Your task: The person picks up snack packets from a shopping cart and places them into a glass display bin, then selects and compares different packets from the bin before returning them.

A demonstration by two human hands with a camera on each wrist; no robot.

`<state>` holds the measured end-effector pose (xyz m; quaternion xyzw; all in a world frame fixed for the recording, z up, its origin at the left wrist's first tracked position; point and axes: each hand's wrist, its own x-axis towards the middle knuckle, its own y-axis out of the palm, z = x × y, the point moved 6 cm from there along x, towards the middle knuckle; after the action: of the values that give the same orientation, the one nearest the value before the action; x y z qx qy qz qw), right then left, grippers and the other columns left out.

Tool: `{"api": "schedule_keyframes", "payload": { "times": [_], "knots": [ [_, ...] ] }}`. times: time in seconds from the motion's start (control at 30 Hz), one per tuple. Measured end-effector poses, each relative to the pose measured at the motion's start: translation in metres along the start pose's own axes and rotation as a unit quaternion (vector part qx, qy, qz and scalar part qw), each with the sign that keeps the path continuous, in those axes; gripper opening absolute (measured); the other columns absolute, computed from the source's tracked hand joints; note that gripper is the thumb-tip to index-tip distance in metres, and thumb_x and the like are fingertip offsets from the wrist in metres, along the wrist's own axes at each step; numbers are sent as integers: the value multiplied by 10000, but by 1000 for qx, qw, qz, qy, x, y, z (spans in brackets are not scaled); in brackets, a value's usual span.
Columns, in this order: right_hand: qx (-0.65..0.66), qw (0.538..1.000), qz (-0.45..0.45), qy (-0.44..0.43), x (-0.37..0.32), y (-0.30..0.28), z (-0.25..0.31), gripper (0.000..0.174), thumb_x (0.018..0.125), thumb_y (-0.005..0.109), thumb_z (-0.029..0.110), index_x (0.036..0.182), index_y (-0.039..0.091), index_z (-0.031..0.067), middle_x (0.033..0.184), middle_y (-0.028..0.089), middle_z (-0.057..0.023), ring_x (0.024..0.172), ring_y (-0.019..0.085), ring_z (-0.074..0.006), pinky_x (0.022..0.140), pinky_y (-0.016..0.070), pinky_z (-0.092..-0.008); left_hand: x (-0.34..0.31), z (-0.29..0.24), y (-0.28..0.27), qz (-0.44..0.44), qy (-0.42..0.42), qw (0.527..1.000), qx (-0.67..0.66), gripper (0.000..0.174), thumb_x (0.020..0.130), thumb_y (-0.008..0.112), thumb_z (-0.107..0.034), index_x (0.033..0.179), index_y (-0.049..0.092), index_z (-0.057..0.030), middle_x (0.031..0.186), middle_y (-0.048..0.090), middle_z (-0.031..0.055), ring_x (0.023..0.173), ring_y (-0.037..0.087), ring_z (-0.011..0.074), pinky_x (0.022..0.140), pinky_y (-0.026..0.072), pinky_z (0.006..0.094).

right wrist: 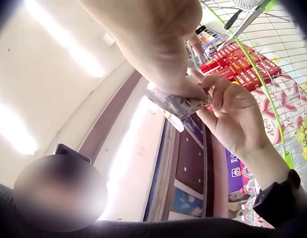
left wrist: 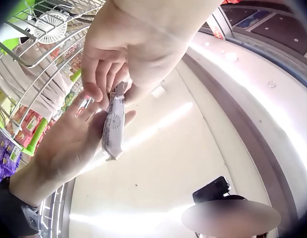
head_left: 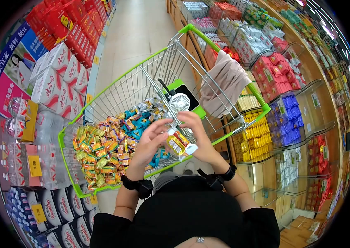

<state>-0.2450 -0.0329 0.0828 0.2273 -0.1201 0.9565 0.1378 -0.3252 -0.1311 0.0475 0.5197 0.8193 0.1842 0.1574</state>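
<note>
We are pinching a single yellow, red and white packet (head_left: 177, 142) in front of the torso, the left hand (head_left: 148, 140) gripping from its 10 o'clock side and the right hand (head_left: 202, 142) from its 3 o'clock side, fingers bent narrowly about it. We are judging the packet to be light, with a thin, crinkling, slightly slippery wrapper and contents that may crush; we are therefore recommending a gentle hold at the sealed ends, avoiding pressure mid-body. Its printing is appearing too small to read. The green-edged cart (head_left: 61, 151) is standing beyond, a heap of wrapped sweets (head_left: 109, 144) lying inside at 9 o'clock, a white fan (head_left: 180, 102) sitting at 12 and a pale cloth (head_left: 226, 82) hanging at 1. Yellow packets (head_left: 255, 140) are filling a shelf bin at 3 o'clock. Farther off, we are reading "Ganten" on the packs (head_left: 51, 206) at 8 o'clock, "3.90" on a price tag (head_left: 35, 165) near 9, and "娃哈哈" on white cartons (head_left: 51, 91) at 10, where a banner (head_left: 7, 66) is showing "新鲜 便宜".
</note>
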Motion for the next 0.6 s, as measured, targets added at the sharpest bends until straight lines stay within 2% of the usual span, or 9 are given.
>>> {"api": "schedule_keyframes", "payload": {
  "times": [0.03,0.07,0.13,0.17,0.23,0.27,0.33,0.5,0.6],
  "knots": [
    [61,995,-59,61,-1,-4,-7,598,679,685,159,1207,415,87,1213,376,-124,1111,394,-231,902,349,-363,0,-3,-4,-39,31,999,-7,386,830,507,-112,1190,409,-12,926,538,49,748,547,102,559,467,228],
    [61,994,-59,61,-2,-5,-10,598,679,685,159,1207,415,87,1213,376,-124,1111,394,-231,902,349,-363,-1,-7,-8,-78,61,995,-14,391,827,507,-106,1193,405,-13,941,536,52,734,549,106,557,467,226],
    [175,970,-81,147,-7,-8,-32,577,781,515,37,1292,248,74,1177,405,-113,1064,426,-193,851,398,-326,-2,-9,-11,-101,85,991,-16,396,823,510,-97,1192,401,-6,983,524,81,743,568,137,586,492,251],
    [143,978,-82,128,-8,-11,-33,437,848,420,59,1268,304,72,1145,441,-113,1034,450,-171,849,401,-319,-2,-11,-13,-116,96,988,-14,396,821,511,-95,1190,402,-3,995,515,94,767,578,159,620,502,274],
    [202,964,-76,153,-10,-11,-35,418,859,421,82,1263,314,67,1113,467,-110,1008,469,-169,850,398,-313,-4,-15,-13,-134,97,986,-13,399,815,518,-88,1182,391,3,1024,498,130,826,594,222,707,514,336],
    [260,946,-72,177,-12,-9,-36,402,870,422,105,1257,323,63,1080,493,-107,982,488,-168,850,395,-308,-4,-12,-14,-134,96,986,-13,399,815,518,-88,1182,391,3,1024,498,130,826,594,222,707,514,336],
    [257,948,-59,179,-7,-6,-25,411,872,434,159,1248,331,28,1070,499,-128,994,484,-184,855,395,-320,-3,-7,-11,-104,116,987,-37,397,799,535,-63,1158,371,-13,1045,494,141,824,597,234,712,512,339],
    [166,969,-75,169,-6,-8,-25,452,781,576,27,1186,375,47,962,536,-92,897,528,-143,790,419,-270,-1,5,-3,-66,90,994,-21,401,770,552,-21,1114,348,-56,1071,494,128,884,559,198,760,478,330],
    [174,970,-92,145,-3,-9,-26,454,765,596,25,1167,386,50,949,537,-84,867,534,-139,780,423,-269,-2,9,2,-44,60,997,-23,378,765,560,-2,1073,350,-64,1069,504,112,962,503,160,812,429,301]
  ]
}}
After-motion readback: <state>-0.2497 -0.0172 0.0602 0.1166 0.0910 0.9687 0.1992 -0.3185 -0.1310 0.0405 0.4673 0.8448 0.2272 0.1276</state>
